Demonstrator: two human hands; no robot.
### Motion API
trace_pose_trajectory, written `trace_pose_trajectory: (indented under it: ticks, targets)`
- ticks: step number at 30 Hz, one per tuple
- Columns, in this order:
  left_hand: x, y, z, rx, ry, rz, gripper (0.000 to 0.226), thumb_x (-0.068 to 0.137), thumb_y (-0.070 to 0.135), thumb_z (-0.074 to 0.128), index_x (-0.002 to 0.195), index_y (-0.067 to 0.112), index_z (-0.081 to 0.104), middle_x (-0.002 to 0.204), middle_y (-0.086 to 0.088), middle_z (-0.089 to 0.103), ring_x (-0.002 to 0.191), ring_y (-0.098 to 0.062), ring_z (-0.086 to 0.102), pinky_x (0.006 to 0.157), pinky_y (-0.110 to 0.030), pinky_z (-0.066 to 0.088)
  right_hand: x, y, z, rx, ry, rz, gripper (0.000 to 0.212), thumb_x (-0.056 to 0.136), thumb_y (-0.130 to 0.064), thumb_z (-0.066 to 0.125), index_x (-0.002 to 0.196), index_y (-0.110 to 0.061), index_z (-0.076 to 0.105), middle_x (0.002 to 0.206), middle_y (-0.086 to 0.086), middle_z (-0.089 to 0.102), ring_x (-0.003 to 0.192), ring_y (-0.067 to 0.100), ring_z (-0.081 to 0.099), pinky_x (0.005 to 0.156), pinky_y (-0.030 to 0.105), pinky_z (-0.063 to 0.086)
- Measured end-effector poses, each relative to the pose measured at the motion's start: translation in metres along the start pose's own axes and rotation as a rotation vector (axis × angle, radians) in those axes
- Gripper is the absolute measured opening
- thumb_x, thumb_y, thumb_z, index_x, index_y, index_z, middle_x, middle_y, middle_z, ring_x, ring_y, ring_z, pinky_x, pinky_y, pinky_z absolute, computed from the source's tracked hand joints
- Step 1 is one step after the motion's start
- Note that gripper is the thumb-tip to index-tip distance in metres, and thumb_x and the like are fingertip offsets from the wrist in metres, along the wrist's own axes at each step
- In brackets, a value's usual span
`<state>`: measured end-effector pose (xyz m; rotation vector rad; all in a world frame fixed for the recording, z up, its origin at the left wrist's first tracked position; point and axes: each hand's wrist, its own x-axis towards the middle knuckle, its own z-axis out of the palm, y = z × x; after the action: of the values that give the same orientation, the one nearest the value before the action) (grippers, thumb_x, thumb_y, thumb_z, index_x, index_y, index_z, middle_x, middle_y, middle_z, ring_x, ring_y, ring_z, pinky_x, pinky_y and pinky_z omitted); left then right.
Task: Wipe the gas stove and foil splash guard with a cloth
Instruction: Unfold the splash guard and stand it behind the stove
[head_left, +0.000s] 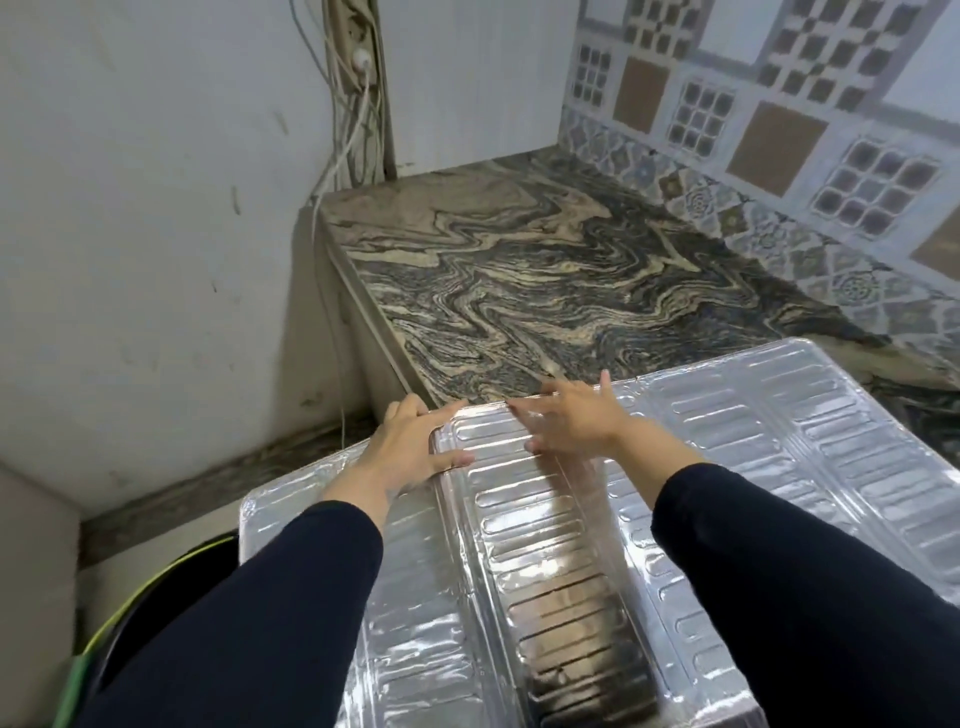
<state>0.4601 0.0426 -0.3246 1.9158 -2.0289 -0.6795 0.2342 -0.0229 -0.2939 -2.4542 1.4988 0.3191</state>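
A silver ribbed foil splash guard (753, 441) lies folded and nearly flat across the lower half of the view, its far edge over the marbled countertop. My left hand (410, 447) grips the far corner of its middle panel, thumb on top and fingers curled over the edge. My right hand (576, 421) rests on the same far edge with its fingers spread, blurred by motion. No cloth and no gas stove are in view. Dark sleeves cover both forearms.
The swirled dark-and-cream marble countertop (519, 275) runs to a patterned tile wall (779, 130) at the right. A white wall with cables and a socket strip (358, 62) stands at the back left. A dark bin with a green rim (135, 613) sits low left.
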Motion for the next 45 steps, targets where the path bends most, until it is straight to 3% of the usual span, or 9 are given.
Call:
trace_pose_trajectory:
  ticks: [3,6,14,19,26,29,33,37,45]
  targets:
    - [-0.003,0.003,-0.018,0.039,0.035,0.028,0.077,0.073,0.055,0.068,0.141,0.042,0.035,0.096,0.001,0.034,0.096,-0.017,0.031,0.096,-0.031,0.036,-0.003,-0.003,-0.011,-0.051,0.04,-0.034,0.061,0.084,-0.063,0.048,0.138,-0.059,0.02,0.144,0.008,0.034,0.129,0.031,0.031,0.112,0.057,0.007]
    - [-0.006,0.007,-0.039,0.075,0.078,0.053,0.079,0.071,0.058,0.067,0.141,0.045,0.033,0.094,0.003,0.035,0.095,-0.018,0.033,0.095,-0.034,0.038,-0.008,-0.007,-0.027,-0.118,0.129,-0.08,0.063,0.086,-0.065,0.043,0.14,-0.058,0.012,0.129,0.01,0.039,0.111,0.03,0.034,0.1,0.044,0.026]
    - [-0.008,0.042,-0.11,0.18,0.312,0.211,0.082,0.067,0.062,0.066,0.139,0.048,0.03,0.095,0.002,0.04,0.092,-0.019,0.036,0.092,-0.04,0.041,-0.05,-0.008,-0.11,-0.311,0.384,-0.086,0.067,0.085,-0.07,0.033,0.137,-0.061,-0.007,0.131,0.011,0.034,0.119,0.03,0.035,0.095,0.044,0.035]
    - [-0.014,0.079,-0.151,0.315,0.522,0.316,0.077,0.07,0.061,0.066,0.139,0.049,0.033,0.097,0.003,0.041,0.09,-0.016,0.034,0.082,-0.034,0.034,-0.083,-0.003,-0.161,-0.371,0.561,-0.095,0.068,0.087,-0.066,0.037,0.14,-0.058,-0.005,0.125,0.011,0.036,0.113,0.029,0.037,0.091,0.043,0.035]
    - [-0.015,0.101,-0.176,0.349,0.613,0.366,0.077,0.069,0.054,0.068,0.139,0.043,0.038,0.1,-0.001,0.047,0.096,-0.023,0.041,0.093,-0.043,0.038,-0.124,0.038,-0.177,-0.387,0.676,-0.01,0.059,0.095,-0.047,0.038,0.142,-0.055,0.004,0.114,0.008,0.046,0.102,0.03,0.044,0.084,0.043,0.041]
    - [-0.014,0.112,-0.175,0.272,0.662,0.36,0.059,0.073,0.05,0.068,0.129,0.039,0.053,0.098,0.003,0.05,0.098,-0.022,0.044,0.094,-0.041,0.033,-0.133,0.048,-0.173,-0.21,0.787,0.04,0.05,0.096,-0.035,0.045,0.14,-0.051,0.028,0.106,0.006,0.051,0.096,0.029,0.046,0.083,0.042,0.043]
    - [-0.01,0.128,-0.176,0.062,0.708,0.37,0.027,0.083,0.042,0.064,0.109,0.033,0.069,0.093,0.009,0.063,0.099,-0.018,0.055,0.089,-0.036,0.029,-0.139,0.055,-0.173,0.189,0.959,0.129,0.029,0.086,-0.022,0.066,0.111,-0.039,0.068,0.094,-0.005,0.067,0.094,0.021,0.058,0.086,0.041,0.046]
    - [-0.004,0.143,-0.18,-0.065,0.736,0.382,0.014,0.083,0.037,0.067,0.094,0.035,0.074,0.096,0.01,0.074,0.096,-0.017,0.062,0.088,-0.031,0.026,-0.147,0.057,-0.178,0.33,0.998,0.198,0.023,0.082,-0.025,0.071,0.094,-0.044,0.072,0.09,-0.019,0.067,0.098,0.01,0.061,0.1,0.047,0.038]
    - [0.013,0.165,-0.185,-0.19,0.654,0.405,0.013,0.078,0.035,0.072,0.083,0.046,0.071,0.089,0.012,0.075,0.094,-0.014,0.064,0.093,-0.029,0.028,-0.169,0.083,-0.177,0.49,0.977,0.286,0.038,0.082,-0.026,0.072,0.076,-0.061,0.059,0.086,-0.017,0.071,0.1,0.01,0.06,0.108,0.039,0.025]
